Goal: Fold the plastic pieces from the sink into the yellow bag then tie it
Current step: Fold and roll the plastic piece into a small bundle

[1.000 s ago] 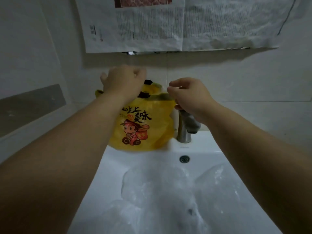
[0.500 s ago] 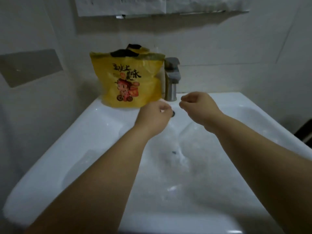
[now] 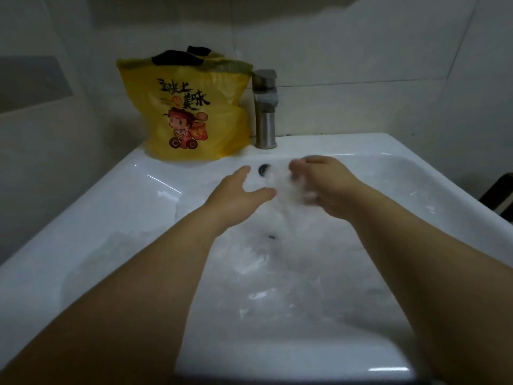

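Right now the biggest thing before you is the white sink (image 3: pixel 83 218), and its basin is filled from the middle down to six o'clock with the clear plastic pieces (image 3: pixel 277 273), crumpled and overlapping so that one sheet's edge cannot be told from the next. At eleven o'clock on the back ledge the yellow bag (image 3: pixel 191 107) stands upright with its mouth gaping, just beside the faucet (image 3: pixel 265 107) at twelve. Your right hand (image 3: pixel 324 184), at one o'clock from the basin's middle, has its fingers curled round a bunch of the film, though blur hides how much it holds. Your left hand (image 3: pixel 236 193), on its nine o'clock side, is spread with the thumb out and holds nothing. Between them, toward twelve, sits the small overflow hole (image 3: pixel 263 168). The risk, as I judge it, is that the film is slippery and clings. If you pull with one hand, you may drag several sheets up together, or the bunch may slide from your fingers. A wad rather than a fold could fill the bag too soon to tie. The bag looks light, so a knock could tip it into the basin. Half a second ago both your hands hovered loosely fisted over the basin, gripping nothing, and a second ago they were up at the bag's mouth. The bag has not shifted.
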A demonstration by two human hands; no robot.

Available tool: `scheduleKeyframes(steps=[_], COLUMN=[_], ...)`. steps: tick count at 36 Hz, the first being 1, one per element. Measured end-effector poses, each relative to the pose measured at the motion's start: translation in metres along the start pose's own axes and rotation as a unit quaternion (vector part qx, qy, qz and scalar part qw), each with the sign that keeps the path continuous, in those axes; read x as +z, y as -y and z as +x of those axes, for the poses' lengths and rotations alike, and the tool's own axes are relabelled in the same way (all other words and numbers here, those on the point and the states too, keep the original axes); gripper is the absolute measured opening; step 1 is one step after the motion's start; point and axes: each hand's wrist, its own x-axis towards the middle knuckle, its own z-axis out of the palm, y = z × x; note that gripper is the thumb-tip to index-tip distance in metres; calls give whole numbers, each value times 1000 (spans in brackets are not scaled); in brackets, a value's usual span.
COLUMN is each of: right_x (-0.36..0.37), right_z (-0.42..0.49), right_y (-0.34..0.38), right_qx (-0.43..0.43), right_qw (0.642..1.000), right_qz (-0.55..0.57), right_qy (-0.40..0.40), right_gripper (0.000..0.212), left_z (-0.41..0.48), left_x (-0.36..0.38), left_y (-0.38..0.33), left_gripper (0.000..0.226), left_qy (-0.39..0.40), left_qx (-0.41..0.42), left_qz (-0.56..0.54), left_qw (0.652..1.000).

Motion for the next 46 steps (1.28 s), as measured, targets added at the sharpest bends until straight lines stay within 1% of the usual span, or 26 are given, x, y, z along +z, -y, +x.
scheduleKeyframes(steps=[2, 4, 6, 8, 10, 12, 14, 15, 16, 18, 19, 20, 23, 26, 30, 32, 33, 35, 37, 38, 40, 41, 42, 44, 45, 46], right_x=[4, 5, 4, 4, 2, -1, 1, 3, 6, 7, 6, 5, 0, -4, -3, -2, -1, -2, -3, -3, -1, 3, 7, 17, 20, 21], right_z=[-8, -12, -14, -10, -5, -3, -5, -6, -6, -4, -3, -1, -1, 2, 0, 1, 3, 7, 3, 0, -6, -9, -10, -13, -13, -12], right_y=[11, 20, 22, 20, 16, 15, 14, 12, 11, 7, 5, 5, 10, 11, 8, 8, 7, 2, -1, -1, 2, 3, 3, -1, -5, -8], right_qx=[-2, 6, 16, 25, 23, 5, 4, 11, 16, 15, 19, 27, 46, 64, 59, 63, 64, 44, -40, -100, -183, -196, -198, -187, -177, -170], right_qw=[990, 970, 961, 968, 971, 974, 987, 992, 995, 998, 998, 995, 966, 949, 953, 962, 972, 985, 966, 958, 956, 958, 956, 934, 922, 917], right_qz=[129, 218, 255, 244, 238, 225, 155, 112, 80, 49, 58, 93, 246, 295, 292, 258, 205, 12, -149, -180, -189, -192, -212, -302, -341, -358], right_qy=[60, 106, 106, 46, -1, 7, 49, 64, 65, 31, 10, -11, -64, -90, -47, -69, -99, -166, -208, -202, -133, -85, -40, 27, 45, 49], right_gripper=[19, 27, 33, 31, 33, 56, 90, 95, 84, 44, 35, 31, 12, 7, 18, 22, 28, 49, 63, 65, 61, 62, 66, 74, 71, 62], left_z=[1, 1, 3, 3, 3, 3, 2, 1, 0, -1, -1, 0, 1, 5, 7, 9, 10, 12, 12, 10, 8, 7, 5, 4, 3, 3], left_x=[-4, -8, -10, -12, -15, -16, -16, -16, -17, -17, -18, -19, -22, -23, -17, -18, -21, -26, -25, -23, -18, -17, -17, -20, -21, -23], left_y=[-4, -9, -15, -18, -19, -19, -19, -21, -23, -25, -26, -24, -23, -18, -10, -7, -7, -9, -11, -12, -13, -15, -17, -22, -24, -25], left_gripper=[85, 65, 46, 26, 18, 19, 23, 22, 21, 22, 25, 25, 9, 26, 23, 21, 16, 6, 5, 6, 11, 14, 15, 17, 17, 18], left_qy=[14, 49, 74, 64, 34, -2, -15, -14, -5, 5, 6, 6, -1, -15, -50, -93, -119, -155, -147, -132, -100, -85, -72, -48, -33, -17], left_qx=[-5, 13, 35, 49, 37, 33, 40, 41, 42, 37, 31, 26, 10, 4, 19, 27, 29, 30, 38, 43, 50, 48, 41, 21, 12, 8], left_qz=[-101, -168, -226, -273, -287, -276, -269, -272, -276, -282, -279, -273, -260, -216, -109, -112, -115, -125, -114, -102, -85, -89, -106, -178, -221, -258], left_qw=[995, 985, 971, 959, 957, 961, 962, 961, 960, 959, 960, 962, 965, 976, 993, 989, 986, 980, 982, 985, 990, 991, 991, 983, 975, 966])
